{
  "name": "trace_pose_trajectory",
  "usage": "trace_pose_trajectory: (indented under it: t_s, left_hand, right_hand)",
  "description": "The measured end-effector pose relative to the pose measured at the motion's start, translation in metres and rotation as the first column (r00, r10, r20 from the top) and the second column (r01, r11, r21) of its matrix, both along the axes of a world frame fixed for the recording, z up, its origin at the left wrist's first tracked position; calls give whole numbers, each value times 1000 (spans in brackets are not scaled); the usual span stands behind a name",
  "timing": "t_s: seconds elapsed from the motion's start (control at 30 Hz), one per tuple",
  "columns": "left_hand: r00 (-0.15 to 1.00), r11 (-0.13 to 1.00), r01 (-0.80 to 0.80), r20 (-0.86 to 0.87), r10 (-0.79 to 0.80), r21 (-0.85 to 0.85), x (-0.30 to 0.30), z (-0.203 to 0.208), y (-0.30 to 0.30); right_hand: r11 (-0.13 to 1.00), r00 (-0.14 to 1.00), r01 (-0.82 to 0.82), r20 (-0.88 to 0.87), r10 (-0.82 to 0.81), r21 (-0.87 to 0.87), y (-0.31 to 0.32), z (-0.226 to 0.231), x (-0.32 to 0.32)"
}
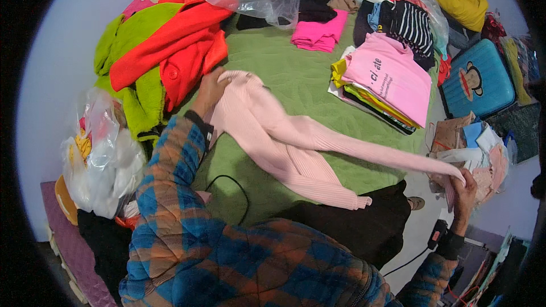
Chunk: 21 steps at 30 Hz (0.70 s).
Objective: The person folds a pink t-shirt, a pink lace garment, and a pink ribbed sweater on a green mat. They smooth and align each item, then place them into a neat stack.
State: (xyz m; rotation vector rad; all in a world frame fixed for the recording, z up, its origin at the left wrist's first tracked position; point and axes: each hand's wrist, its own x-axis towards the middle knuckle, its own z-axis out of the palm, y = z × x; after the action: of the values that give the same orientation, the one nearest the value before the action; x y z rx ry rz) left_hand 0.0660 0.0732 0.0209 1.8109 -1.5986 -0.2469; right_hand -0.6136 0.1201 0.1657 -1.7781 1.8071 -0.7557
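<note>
A pale pink ribbed knit garment (256,133) stretches across the green bed cover (256,51) in front of me. Two long narrow parts run from its bunched left end; whether they are legs or sleeves I cannot tell. My left hand (211,91) grips that left end beside the red and lime-green clothes. Out at the far right, my right hand (465,193) pinches the end of one long part and holds it out past the bed's edge. The other long part lies slack, its end near the dark cloth (352,227) before my body.
A folded clothes stack (387,79) with a pink top is at the right, beyond the garment. A red coat (170,57) lies at the left, near a stuffed plastic bag (102,159). A blue suitcase (478,79) stands at far right. A black cord (242,193) crosses the cover.
</note>
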Motion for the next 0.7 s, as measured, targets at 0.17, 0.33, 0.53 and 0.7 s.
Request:
trace_pose_trajectory:
  t_s: [0.17,0.33,0.53,0.7]
  left_hand:
    - [990,994,103,104,-100,-22,-18,37,-66]
    - [986,995,-96,139,93,13,-58,31,-100]
    - [927,981,155,361,-106,-112,-106,-5,-50]
    - [734,749,662,232,-638,-32,-156,-16,59]
  right_hand:
    - [985,982,161,107,-154,-61,44,-15,-77]
    - [964,963,263,57,-264,28,61,-68,-109]
    - [993,885,-17,-464,-41,-121,47,-120,-27]
    - [809,836,-540,40,547,233,51,-113,107]
